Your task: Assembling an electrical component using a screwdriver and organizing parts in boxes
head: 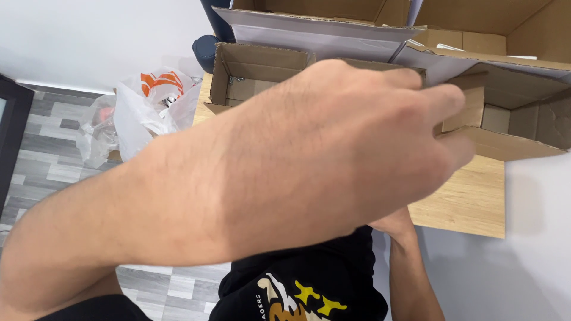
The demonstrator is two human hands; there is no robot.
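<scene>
My left hand (357,142) fills the middle of the view, back of the hand up, its arm crossing from the lower left. Its fingers lie together and reach right, to the flap of an open brown cardboard box (517,119) on the wooden table (470,202). The palm is hidden, so I cannot tell whether it holds anything. Only the wrist and heel of my right hand (397,224) show, under the left hand at the table's near edge; its fingers are hidden. A second open cardboard box (250,71) stands behind my left hand, with small metal parts inside.
Two larger open cardboard boxes (309,30) stand along the back of the table. White and clear plastic bags (143,107) lie on the grey tiled floor at the left. A dark frame (12,131) stands at the left edge. A dark blue rounded object (205,50) sits behind the boxes.
</scene>
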